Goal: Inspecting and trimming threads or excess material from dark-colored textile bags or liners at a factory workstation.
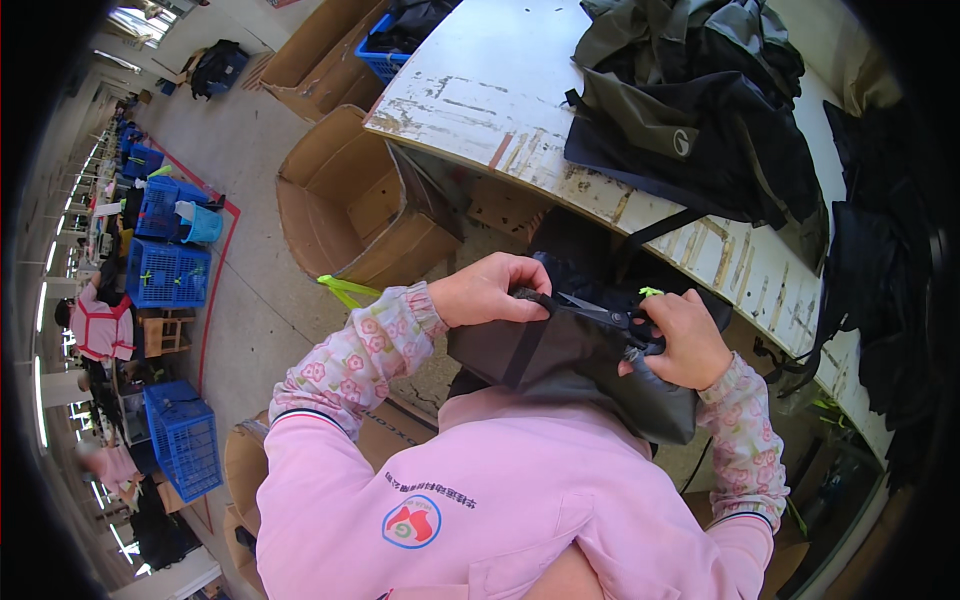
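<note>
A dark grey and black bag [590,365] lies across my lap, in front of my pink shirt. With fingers and thumb pinched together, my left hand [495,292] holds the bag's upper edge near a black strap. My right hand [690,342] grips a pair of scissors [592,308] by dark handles. Their metal blades point left toward my left fingertips, just above the bag's edge. Whether any thread or strap lies between the blades is too small to tell. Flowered sleeve covers wrap both my forearms.
A worn white table [470,95] stands ahead and to the right, with a pile of black and grey bags [690,120] on it. Cardboard boxes [345,200] sit left of it. Blue crates [168,275] and other people are farther left. Dark bags hang at the right.
</note>
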A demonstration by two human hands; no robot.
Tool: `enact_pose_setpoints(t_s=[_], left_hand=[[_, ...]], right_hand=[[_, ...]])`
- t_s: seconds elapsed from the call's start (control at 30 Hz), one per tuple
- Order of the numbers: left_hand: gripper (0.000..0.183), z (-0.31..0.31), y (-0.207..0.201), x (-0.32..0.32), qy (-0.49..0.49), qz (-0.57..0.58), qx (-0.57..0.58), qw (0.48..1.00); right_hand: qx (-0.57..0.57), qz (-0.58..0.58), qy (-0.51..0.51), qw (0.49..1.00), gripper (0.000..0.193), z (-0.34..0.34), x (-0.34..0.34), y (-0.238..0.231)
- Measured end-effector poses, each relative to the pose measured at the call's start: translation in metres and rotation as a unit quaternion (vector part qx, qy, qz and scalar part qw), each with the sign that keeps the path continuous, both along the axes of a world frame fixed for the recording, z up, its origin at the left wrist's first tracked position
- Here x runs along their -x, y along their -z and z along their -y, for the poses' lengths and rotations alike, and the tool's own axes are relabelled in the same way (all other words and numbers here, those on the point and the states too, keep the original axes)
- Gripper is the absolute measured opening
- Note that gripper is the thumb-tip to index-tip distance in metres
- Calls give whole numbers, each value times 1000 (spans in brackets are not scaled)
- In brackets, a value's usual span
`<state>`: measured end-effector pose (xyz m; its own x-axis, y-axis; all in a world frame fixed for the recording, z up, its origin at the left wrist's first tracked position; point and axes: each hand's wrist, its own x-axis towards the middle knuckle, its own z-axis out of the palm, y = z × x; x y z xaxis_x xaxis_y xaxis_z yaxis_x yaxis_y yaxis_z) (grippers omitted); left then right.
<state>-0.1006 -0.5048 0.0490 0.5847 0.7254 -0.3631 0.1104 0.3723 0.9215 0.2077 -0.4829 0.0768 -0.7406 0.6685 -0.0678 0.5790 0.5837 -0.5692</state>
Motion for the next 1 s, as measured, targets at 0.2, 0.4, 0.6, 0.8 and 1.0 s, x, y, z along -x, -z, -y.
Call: enact_pose_setpoints(t_s=[0.2,0.4,0.6,0.8,1.0], left_hand=[[21,0,2,-3,-13,0,-19,1000],[18,0,-4,-9,-3,11,25,1000],[17,1,-5,-8,8,-5,29,1000],[17,1,-7,-6,30,-20,2,999],[16,-4,-13,1,31,-25,9,999]], right_hand=[[-10,10,-5,1000,60,1,-2,-5],[-63,0,-9,998,60,2,10,-7],[-74,7,-17,997,53,0,11,-7],[-56,17,-20,998,47,-2,7,-2],[-4,33,107,994,49,6,-23,1]])
